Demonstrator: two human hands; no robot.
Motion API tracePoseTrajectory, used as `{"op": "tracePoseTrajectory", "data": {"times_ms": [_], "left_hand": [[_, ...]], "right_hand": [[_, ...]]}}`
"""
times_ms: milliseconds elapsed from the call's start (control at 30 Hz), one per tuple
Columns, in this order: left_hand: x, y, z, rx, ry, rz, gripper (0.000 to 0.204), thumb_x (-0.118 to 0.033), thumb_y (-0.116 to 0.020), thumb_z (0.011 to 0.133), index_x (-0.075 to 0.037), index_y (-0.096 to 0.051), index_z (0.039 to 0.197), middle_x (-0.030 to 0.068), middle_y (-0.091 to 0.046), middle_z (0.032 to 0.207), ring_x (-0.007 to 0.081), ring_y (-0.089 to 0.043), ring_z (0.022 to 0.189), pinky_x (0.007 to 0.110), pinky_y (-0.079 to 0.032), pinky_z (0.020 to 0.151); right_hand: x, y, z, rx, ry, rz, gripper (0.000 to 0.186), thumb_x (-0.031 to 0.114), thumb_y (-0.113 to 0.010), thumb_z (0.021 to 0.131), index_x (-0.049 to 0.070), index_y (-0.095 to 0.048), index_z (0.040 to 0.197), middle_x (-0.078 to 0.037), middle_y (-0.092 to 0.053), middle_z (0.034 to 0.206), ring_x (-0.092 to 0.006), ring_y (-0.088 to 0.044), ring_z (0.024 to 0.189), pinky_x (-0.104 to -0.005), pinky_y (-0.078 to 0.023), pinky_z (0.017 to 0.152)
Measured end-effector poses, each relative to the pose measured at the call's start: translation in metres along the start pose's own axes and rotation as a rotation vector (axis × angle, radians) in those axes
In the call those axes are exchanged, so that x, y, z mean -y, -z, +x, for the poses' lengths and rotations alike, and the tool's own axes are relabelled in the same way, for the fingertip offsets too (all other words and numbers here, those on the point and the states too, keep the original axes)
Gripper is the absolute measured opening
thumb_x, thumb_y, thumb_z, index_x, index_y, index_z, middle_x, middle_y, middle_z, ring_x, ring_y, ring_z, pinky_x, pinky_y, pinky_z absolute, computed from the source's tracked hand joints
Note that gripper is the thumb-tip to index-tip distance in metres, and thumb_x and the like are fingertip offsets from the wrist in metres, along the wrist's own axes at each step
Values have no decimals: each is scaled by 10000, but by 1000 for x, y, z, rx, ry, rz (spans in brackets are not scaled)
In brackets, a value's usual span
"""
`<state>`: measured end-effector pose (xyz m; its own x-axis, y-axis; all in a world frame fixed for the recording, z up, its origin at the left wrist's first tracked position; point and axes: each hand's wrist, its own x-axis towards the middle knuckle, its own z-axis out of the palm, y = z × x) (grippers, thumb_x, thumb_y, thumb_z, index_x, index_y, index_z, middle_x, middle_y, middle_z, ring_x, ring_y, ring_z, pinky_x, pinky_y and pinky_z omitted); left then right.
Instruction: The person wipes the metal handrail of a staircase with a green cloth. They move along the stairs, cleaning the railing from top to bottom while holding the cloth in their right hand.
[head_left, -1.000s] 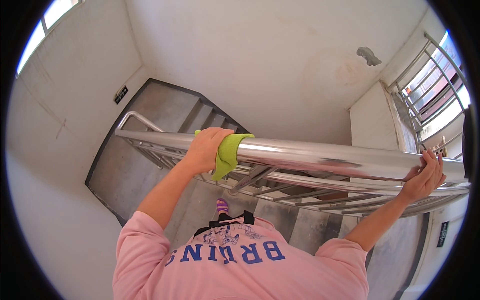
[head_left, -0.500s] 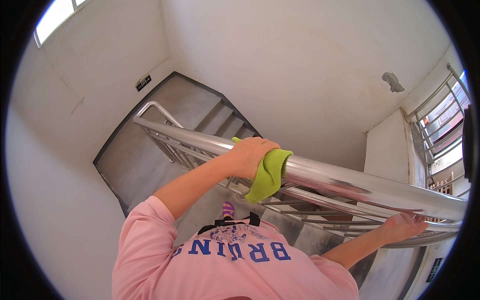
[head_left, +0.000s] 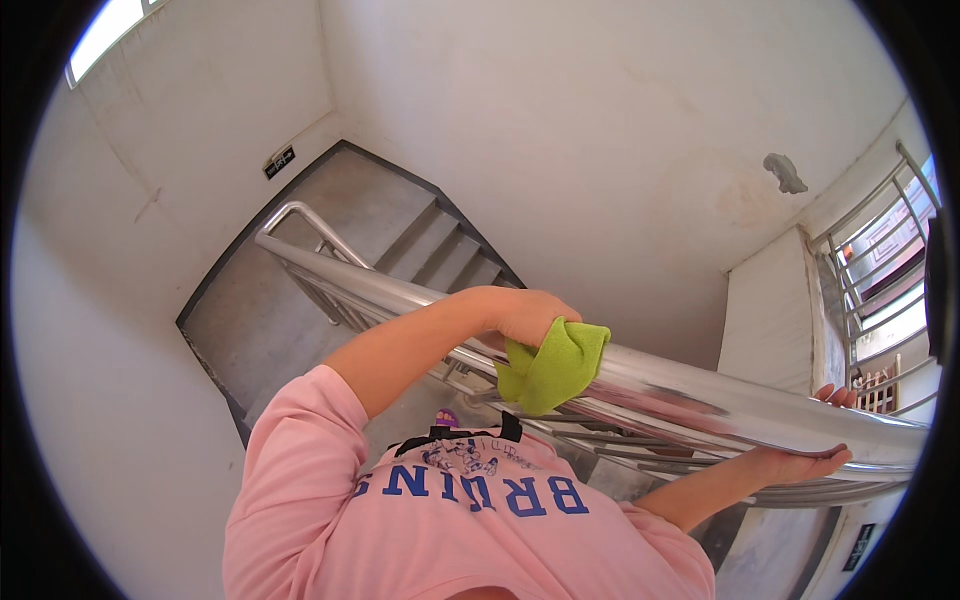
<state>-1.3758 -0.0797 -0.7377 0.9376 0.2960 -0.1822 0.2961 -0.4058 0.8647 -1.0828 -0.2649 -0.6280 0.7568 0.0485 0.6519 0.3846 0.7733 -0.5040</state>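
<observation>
A wide polished steel handrail point(head_left: 680, 385) slopes across the view from upper left to lower right. My left hand point(head_left: 532, 314) is closed on a bright green cloth point(head_left: 550, 370), which is draped over the rail near the middle and hangs down its near side. Farther along, at the right, my right hand point(head_left: 790, 463) grips the rail from underneath, with fingertips showing above its far side. The palm is partly hidden by the rail.
Below, grey stairs point(head_left: 425, 240) meet a landing point(head_left: 250, 310) with a dark painted border. White walls point(head_left: 550, 120) surround the stairwell. A window with metal bars point(head_left: 875, 260) is at the right. A purple sandal point(head_left: 446, 418) shows beyond my pink shirt.
My left hand and the cloth have moved rightward and down along the rail. My right hand has dropped lower and its fingers now curl round the rail. The view has shifted slightly.
</observation>
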Motion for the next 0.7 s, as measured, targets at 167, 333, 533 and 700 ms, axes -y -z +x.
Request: {"op": "tracePoseTrajectory", "data": {"times_ms": [167,333,533,700], "left_hand": [[27,9,-21,-7,39,29,427,-310,-644,754,-83,-563,1107,127,-625,1004,263,-593,943,353,-450,794],[62,16,-45,-22,110,2,454,-281,-674,749,-76,-553,1136,116,-620,1049,256,-585,978,350,-447,819],[68,11,-73,-191,179,-29,554,-252,-745,678,-75,-546,1164,119,-615,1073,282,-578,1005,355,-448,843],[53,-16,-81,-506,6,333,580,-236,-732,665,-76,-535,1186,127,-595,1104,312,-549,1031,390,-414,900]], "right_hand": [[-1,-1,2,13,-12,96,616,448,-427,906,-61,-415,1252,-198,-516,1139,-259,-512,972,-356,-413,921],[-4,6,5,63,13,95,677,457,-468,887,-58,-324,1303,-207,-499,1138,-263,-512,973,-346,-420,911],[-2,2,1,51,-2,71,677,453,-458,892,-62,-312,1307,-209,-488,1146,-265,-520,969,-343,-434,905],[1,1,-1,46,-13,24,639,439,-417,904,-59,-331,1296,-192,-493,1142,-256,-527,976,-340,-439,910]]}}
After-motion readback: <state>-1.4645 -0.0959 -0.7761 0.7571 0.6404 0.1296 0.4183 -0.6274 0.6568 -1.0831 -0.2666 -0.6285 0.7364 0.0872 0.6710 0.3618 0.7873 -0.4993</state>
